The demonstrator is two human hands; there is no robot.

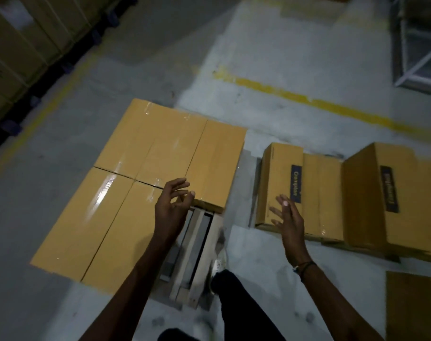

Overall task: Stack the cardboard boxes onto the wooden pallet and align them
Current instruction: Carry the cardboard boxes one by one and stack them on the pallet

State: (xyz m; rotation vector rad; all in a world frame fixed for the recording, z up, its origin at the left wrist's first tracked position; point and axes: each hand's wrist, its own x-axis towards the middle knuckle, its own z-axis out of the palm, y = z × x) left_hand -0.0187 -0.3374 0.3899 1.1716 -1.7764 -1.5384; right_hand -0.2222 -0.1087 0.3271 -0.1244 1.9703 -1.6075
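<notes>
Several tan cardboard boxes (145,183) lie packed side by side on the wooden pallet (197,262), whose bare slats show at the near right corner. My left hand (171,205) hovers over that corner with fingers loosely spread and holds nothing. My right hand (287,217) is raised with fingers spread, just in front of a loose Crompton-labelled box (281,183) standing on the floor to the right. I cannot tell whether it touches that box. Beside it stands a taller box (387,198).
Another box (411,308) sits at the lower right edge. Wrapped stacks of cartons (24,45) line the far left. A metal rack frame (419,45) stands at the top right. Yellow floor lines (308,99) cross the grey concrete. My leg and shoe (222,274) are beside the pallet.
</notes>
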